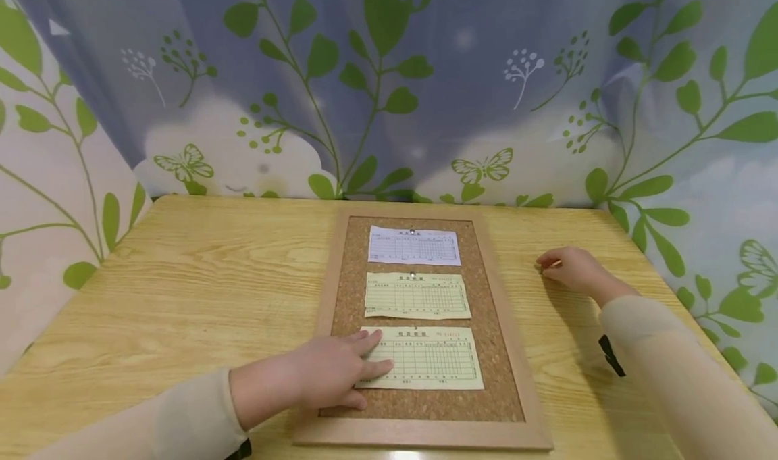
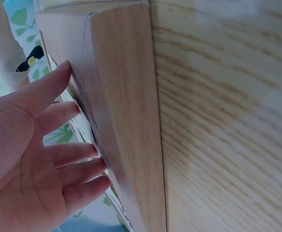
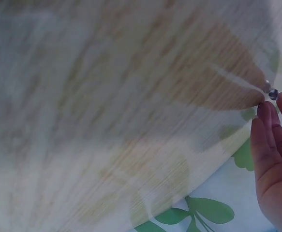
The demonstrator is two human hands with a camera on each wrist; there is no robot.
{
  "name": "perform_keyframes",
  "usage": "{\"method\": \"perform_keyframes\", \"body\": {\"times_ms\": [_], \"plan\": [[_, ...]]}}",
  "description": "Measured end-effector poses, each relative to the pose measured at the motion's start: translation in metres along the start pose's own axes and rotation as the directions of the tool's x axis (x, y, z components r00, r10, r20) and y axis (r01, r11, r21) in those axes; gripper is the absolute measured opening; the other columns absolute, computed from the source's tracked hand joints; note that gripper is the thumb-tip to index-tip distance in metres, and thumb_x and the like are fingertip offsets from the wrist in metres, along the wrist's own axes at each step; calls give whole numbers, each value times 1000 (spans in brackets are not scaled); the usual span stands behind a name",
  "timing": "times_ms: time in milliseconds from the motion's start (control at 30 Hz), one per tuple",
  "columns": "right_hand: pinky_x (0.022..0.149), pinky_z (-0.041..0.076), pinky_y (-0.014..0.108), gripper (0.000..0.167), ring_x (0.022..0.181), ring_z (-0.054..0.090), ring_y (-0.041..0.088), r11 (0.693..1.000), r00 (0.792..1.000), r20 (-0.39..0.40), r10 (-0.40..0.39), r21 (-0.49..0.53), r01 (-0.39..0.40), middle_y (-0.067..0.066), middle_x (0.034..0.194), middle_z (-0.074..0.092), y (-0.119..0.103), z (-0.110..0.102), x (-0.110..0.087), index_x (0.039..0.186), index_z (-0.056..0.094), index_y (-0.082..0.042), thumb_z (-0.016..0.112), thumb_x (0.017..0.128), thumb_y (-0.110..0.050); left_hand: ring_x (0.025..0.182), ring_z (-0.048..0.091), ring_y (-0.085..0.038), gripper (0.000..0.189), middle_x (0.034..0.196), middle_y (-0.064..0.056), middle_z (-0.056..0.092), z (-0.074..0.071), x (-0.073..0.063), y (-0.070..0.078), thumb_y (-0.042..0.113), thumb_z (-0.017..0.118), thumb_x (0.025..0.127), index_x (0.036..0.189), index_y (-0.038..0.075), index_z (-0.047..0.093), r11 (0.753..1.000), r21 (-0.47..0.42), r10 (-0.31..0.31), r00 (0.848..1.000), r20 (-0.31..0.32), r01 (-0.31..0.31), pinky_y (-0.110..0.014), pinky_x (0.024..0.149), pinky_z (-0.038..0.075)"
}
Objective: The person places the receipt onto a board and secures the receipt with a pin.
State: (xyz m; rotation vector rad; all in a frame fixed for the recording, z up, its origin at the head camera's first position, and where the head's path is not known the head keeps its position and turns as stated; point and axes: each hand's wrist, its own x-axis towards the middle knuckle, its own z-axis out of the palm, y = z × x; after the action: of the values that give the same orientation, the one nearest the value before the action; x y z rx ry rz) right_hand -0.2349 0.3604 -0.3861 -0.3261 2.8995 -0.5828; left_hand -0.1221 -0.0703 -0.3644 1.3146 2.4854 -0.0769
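Note:
A wood-framed cork board lies on the table with three printed paper slips in a column. The top slip is pale violet; the middle slip and the bottom slip are pale yellow. Silver round-headed pins hold the upper two at their top edges. My left hand rests with spread fingers on the left part of the bottom slip, thumb near the cork below it. Right of the board, my right hand pinches a small silver thumbtack between thumb and fingertips, close over the table.
The light wood-grain table extends on both sides of the board. A curtain with green leaves and butterflies hangs behind the table and along its sides.

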Motion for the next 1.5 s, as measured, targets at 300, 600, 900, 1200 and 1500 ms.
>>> {"method": "perform_keyframes", "body": {"times_ms": [300,600,900,1200,1500], "plan": [[77,47,50,11,89,60,39,997,999,-9,-40,-66,39,18,91,67,0,2,1,93,68,4,61,87,-2,132,35,-31,62,149,-16,27,0,0,0,47,58,87,142,26,41,1000,-13,1,1000,1,-1,-39,103,34],[78,45,50,8,77,60,31,991,997,-10,-70,-111,69,11,80,66,1,1,-2,84,68,2,62,87,-2,131,36,-31,61,148,-16,27,0,0,0,47,58,87,142,26,41,1000,-6,-9,1000,-7,8,-40,102,35],[68,52,32,20,74,59,11,947,973,176,152,257,-195,4,80,64,3,0,-11,93,63,11,53,94,-6,131,35,-31,62,149,-16,28,0,-1,1,47,59,86,142,26,41,1000,-2,-17,1000,-5,17,-40,103,34],[70,51,24,21,77,59,7,759,951,298,78,602,-250,3,86,60,12,2,-18,106,50,16,37,98,1,131,35,-32,63,149,-16,26,0,0,0,47,58,86,142,25,40,1000,-3,-14,1000,-5,14,-41,103,33],[72,51,25,28,79,58,6,723,938,342,57,633,-275,2,88,61,-7,1,-22,115,48,16,41,99,-5,131,35,-31,63,149,-16,27,0,0,1,48,58,86,142,26,41,1000,-3,-14,1000,-2,14,-41,103,34]]}}
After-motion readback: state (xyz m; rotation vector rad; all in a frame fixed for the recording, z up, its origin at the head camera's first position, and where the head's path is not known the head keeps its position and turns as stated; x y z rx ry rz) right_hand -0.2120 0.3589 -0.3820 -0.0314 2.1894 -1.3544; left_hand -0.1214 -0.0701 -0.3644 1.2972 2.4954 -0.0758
